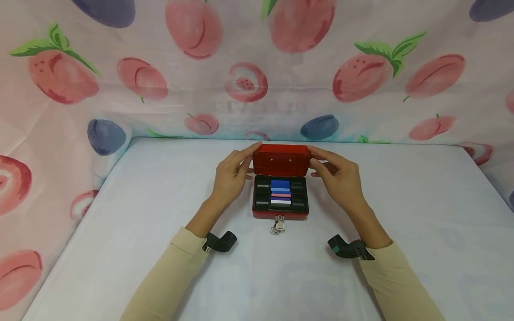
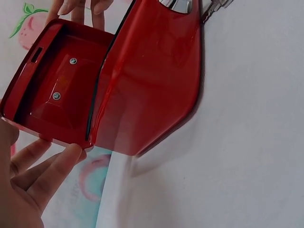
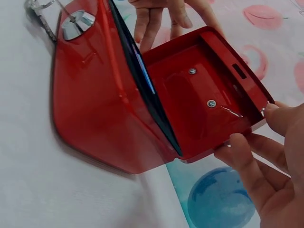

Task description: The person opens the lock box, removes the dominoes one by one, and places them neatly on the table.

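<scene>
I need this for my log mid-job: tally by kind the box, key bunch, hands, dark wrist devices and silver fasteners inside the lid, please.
Red box: 1
Key bunch: 1
Left hand and right hand: 2
Dark wrist devices: 2
Silver fasteners inside the lid: 2
Total: 8

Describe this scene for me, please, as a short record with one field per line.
Box: red, standing open on a white table
Lid: raised, inside facing the person
Left grip: fingers touching the lid's left side
Right grip: fingers touching the lid's right side
Tray: dark, inside the box
Contents: coloured strips, blue, pink and white among them, in the tray's middle column
Keys: at the lock on the box's front
Backdrop: fruit-print cloth behind the table
</scene>
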The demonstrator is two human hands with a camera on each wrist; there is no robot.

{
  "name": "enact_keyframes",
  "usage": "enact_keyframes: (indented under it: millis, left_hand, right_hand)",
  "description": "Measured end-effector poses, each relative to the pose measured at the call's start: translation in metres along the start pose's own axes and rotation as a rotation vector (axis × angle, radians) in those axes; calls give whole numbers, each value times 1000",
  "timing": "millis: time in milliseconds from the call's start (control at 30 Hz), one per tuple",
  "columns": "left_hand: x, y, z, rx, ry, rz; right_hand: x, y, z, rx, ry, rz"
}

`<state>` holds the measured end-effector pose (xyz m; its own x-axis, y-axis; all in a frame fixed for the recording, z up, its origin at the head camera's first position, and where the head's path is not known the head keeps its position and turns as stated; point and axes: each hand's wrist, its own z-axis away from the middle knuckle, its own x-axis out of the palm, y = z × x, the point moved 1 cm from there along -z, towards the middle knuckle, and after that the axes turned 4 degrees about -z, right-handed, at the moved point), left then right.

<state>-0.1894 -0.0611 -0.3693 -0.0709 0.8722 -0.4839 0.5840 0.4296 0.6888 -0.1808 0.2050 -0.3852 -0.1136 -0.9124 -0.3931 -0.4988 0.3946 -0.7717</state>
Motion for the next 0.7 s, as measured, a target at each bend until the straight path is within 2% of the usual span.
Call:
enact_keyframes:
  millis: [33,100,167,233,333,433,533,700]
  left_hand:
    - [0,0,0,-1,5,3]
    - [0,0,0,3,14,6]
    - [1,-1,0,5,22,9]
    - [1,-1,1,5,29,13]
    - [0,0,1,5,39,7]
    - [0,0,1,1,42,-7]
    - [1,0,1,-7,41,-22]
    - [2,-1,2,-14,31,-31]
  right_hand:
    - [0,-1,0,-4,-4,-6]
    - [-2,-18,-1,21,-21,-51]
    - [-3,-17,-1,23,-26,-49]
    - [-3,-28,-1,35,-34,-54]
    - [-3,-29,-1,45,-47,-57]
    - [-3,-8,-1,34,-53,-110]
    - [-2,-6,0,35,-54,-76]
    - [-3,-25,0,58,-63,-26]
